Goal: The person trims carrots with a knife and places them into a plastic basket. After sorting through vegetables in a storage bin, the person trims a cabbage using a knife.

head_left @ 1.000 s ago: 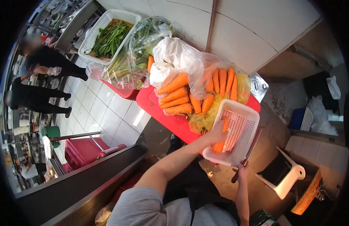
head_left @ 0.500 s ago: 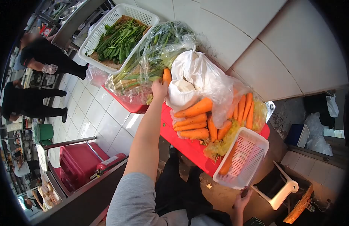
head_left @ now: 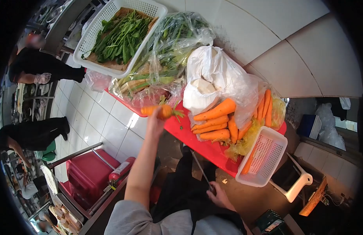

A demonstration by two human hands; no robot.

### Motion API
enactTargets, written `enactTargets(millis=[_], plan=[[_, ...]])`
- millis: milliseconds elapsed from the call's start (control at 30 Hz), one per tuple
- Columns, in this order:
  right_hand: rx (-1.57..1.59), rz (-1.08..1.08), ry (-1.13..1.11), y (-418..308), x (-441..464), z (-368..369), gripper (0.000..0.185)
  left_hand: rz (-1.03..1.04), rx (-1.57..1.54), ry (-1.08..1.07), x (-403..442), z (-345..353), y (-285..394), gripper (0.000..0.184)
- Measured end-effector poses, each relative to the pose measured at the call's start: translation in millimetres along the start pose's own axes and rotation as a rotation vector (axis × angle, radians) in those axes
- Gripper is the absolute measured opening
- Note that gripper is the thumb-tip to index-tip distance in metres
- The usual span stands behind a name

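My left hand (head_left: 153,122) is closed around a carrot (head_left: 163,112) with green leaf stubs at one end, above the edge of the red table (head_left: 181,135). Low in front of my body, my right hand (head_left: 220,196) grips the dark handle of a knife (head_left: 202,171), its long blade pointing up and away from me. Several loose carrots (head_left: 214,135) lie on the table, next to a white plastic bag (head_left: 228,74). At the table's near right corner, a white perforated basket (head_left: 267,156) contains a carrot.
A white crate (head_left: 81,51) of leafy greens (head_left: 120,37) stands at the upper left, beside bagged green stalks (head_left: 169,43). A fire extinguisher (head_left: 122,169) and a metal rail are to my left. Two people in dark clothes stand further left. A white stool (head_left: 302,178) is at the right.
My left hand has drawn the carrot away from the bagged stalks towards me. My right hand has moved left, from below the basket to in front of my body, bringing the knife blade into view.
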State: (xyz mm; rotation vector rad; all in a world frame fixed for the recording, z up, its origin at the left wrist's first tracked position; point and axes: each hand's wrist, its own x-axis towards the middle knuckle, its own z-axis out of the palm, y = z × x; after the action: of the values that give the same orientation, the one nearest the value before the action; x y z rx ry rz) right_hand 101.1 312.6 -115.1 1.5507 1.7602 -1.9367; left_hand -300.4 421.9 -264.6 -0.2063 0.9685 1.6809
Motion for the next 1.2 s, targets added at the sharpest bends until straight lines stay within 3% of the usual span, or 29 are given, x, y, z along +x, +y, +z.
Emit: enactTargets(millis=[67,133,167,267,400,867,1200], plan=[[0.166,0.011,0.025,-6,30,6,0.029,-0.067,-0.261,0.203,-25,-32,-43,0.036],[-0.123,-0.020,0.047,-45,57,-2,0.024,0.001,-0.212,0.329,-37,-40,-80,0.042],[-0.069,-0.041,0.042,-47,70,1,0.027,0.064,-0.225,0.408,-40,-39,-93,0.043],[-0.199,-0.159,0.206,-69,98,14,0.027,0.127,-0.066,0.511,-52,-11,-97,0.043],[-0.383,-0.129,0.191,-78,127,22,0.026,0.042,-0.112,0.679,-47,-15,-92,0.043],[-0.571,-0.159,0.201,-77,142,24,0.019,0.003,-0.058,0.738,-39,0,-88,0.038],[-0.642,-0.008,0.176,-92,172,38,0.019,0.005,-0.077,0.792,-31,6,-89,0.036]])
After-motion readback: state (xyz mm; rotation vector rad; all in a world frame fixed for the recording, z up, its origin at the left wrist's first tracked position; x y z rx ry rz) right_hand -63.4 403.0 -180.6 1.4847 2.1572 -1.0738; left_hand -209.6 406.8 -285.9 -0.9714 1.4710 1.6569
